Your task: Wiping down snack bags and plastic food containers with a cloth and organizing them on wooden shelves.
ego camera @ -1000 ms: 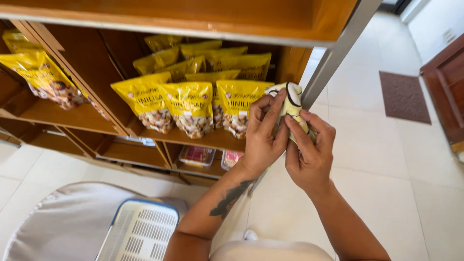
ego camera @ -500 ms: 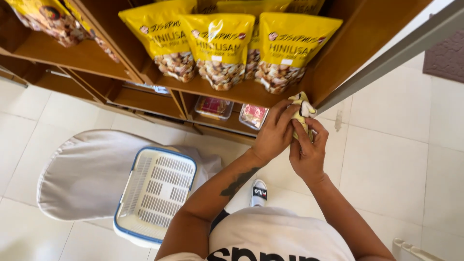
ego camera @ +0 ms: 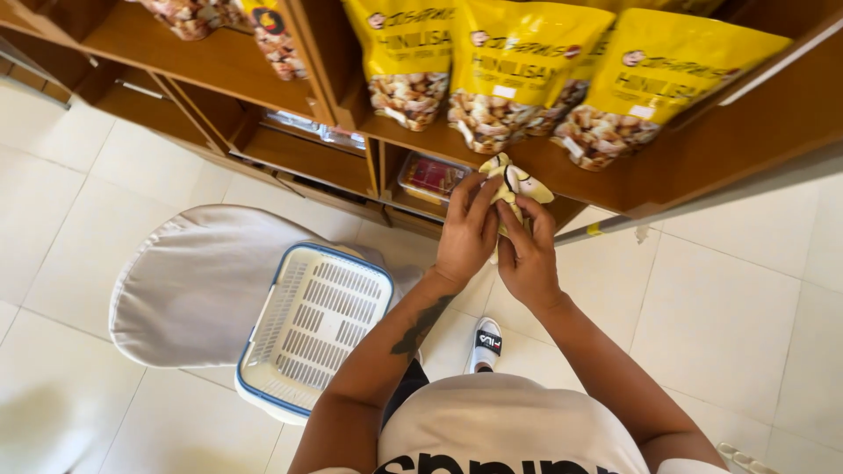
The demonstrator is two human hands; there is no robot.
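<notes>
My left hand [ego camera: 465, 230] and my right hand [ego camera: 527, 253] are pressed together in front of a wooden shelf [ego camera: 702, 149], both gripping a small crumpled yellow-and-white packet [ego camera: 514, 183] that sticks up between the fingertips. Just above it, yellow snack pouches [ego camera: 505, 75] with clear windows showing nuts stand in a row on the shelf. A white plastic basket [ego camera: 312, 329] with a blue rim lies empty on a grey cushioned seat [ego camera: 198, 281] below my left forearm.
Lower shelf compartments hold flat clear-lidded boxes [ego camera: 430, 175]. More pouches [ego camera: 263, 35] stand on the shelf at upper left. A grey metal post [ego camera: 702, 197] runs diagonally at right. My sandalled foot [ego camera: 486, 342] stands on pale floor tiles.
My view has dropped and moved closer, so the shelf and pouches slid upward. Both hands have come down with the packet, still held between them. The basket now shows fully.
</notes>
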